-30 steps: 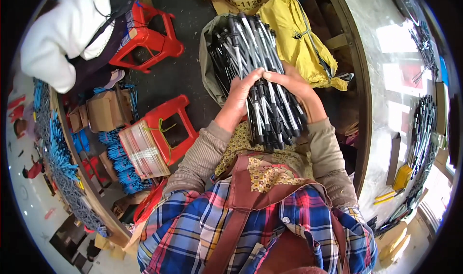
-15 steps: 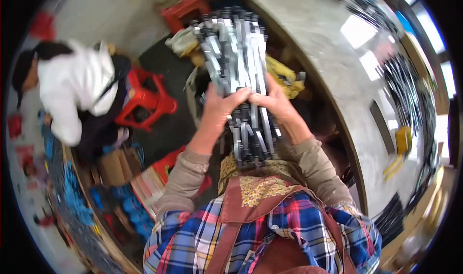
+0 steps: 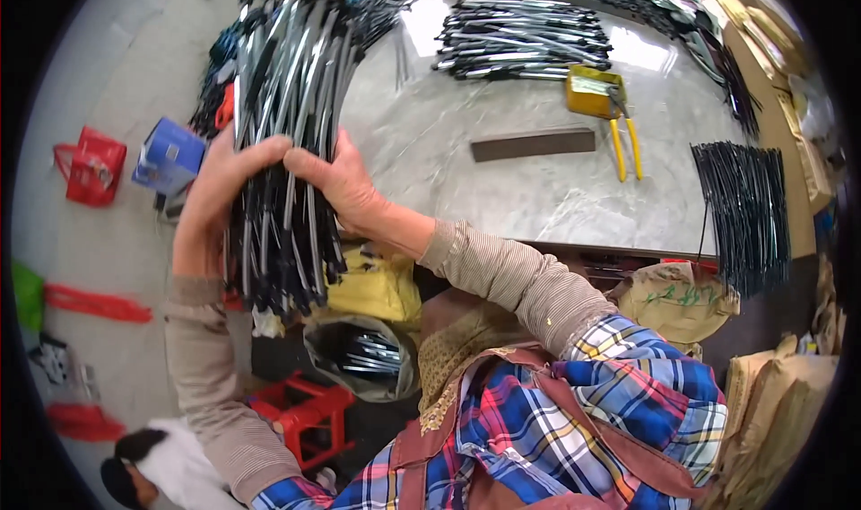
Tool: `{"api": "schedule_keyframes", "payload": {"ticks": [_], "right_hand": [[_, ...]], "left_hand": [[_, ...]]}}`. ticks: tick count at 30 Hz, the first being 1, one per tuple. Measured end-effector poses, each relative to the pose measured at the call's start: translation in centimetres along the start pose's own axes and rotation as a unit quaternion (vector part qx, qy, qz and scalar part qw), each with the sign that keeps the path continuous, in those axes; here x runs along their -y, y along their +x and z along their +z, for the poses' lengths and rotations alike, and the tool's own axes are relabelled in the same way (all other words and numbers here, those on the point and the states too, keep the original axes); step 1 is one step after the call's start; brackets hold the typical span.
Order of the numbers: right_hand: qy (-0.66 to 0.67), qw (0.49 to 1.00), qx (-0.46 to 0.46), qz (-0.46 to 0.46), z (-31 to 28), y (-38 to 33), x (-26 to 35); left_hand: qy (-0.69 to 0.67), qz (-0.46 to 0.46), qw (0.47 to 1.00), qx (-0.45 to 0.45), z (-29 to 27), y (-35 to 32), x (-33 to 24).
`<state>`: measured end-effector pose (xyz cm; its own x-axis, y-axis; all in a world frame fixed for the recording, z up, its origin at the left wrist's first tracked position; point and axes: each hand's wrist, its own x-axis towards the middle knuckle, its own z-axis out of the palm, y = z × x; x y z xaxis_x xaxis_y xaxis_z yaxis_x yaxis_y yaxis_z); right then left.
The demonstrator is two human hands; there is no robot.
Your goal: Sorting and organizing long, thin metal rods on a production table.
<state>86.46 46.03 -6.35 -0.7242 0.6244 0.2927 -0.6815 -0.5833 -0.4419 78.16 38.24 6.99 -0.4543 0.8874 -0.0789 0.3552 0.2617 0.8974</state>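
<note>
A thick bundle of slim silver metal rods with black ends (image 3: 291, 88) is held upright between my two hands. My left hand (image 3: 224, 178) wraps round its left side and my right hand (image 3: 350, 183) round its right. The thumbs lie across the front, with the tips nearly touching; most other fingers are hidden behind the rods. The bundle is beside the left end of a grey table (image 3: 430, 187). Across the table's far part lies a pile of similar rods (image 3: 525, 39).
On the table are a dark flat bar (image 3: 534, 145), a yellow box (image 3: 587, 97), yellow-handled pliers (image 3: 626, 147) and a stack of thin black rods (image 3: 743, 214). Below are a yellow bag (image 3: 381, 286), an open sack of rods (image 3: 314, 340) and a red stool (image 3: 309, 420). A person in white (image 3: 184, 465) is at lower left.
My view has turned right, so the table now spreads out ahead of me. Both hands still grip the bundle, now toward the left of the view. The person in white now appears at lower left.
</note>
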Motion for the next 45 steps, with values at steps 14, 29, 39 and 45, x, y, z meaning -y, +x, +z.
{"api": "schedule_keyframes", "payload": {"ticks": [14,29,39,45], "right_hand": [[-0.078,0.941,-0.088,-0.317,-15.3,14.7,19.1],[-0.157,0.918,-0.334,-0.143,-25.5,19.1,20.7],[-0.261,0.881,-0.377,-0.121,-29.3,19.9,19.5],[-0.335,0.876,-0.345,-0.034,-27.0,18.3,21.6]], "left_hand": [[0.207,0.215,0.891,0.343,15.3,33.6,-12.8],[0.295,0.131,0.885,0.336,28.3,51.7,-7.8],[0.352,0.244,0.845,0.321,31.6,56.9,-4.7],[0.415,0.304,0.831,0.213,33.1,55.6,-3.7]]}}
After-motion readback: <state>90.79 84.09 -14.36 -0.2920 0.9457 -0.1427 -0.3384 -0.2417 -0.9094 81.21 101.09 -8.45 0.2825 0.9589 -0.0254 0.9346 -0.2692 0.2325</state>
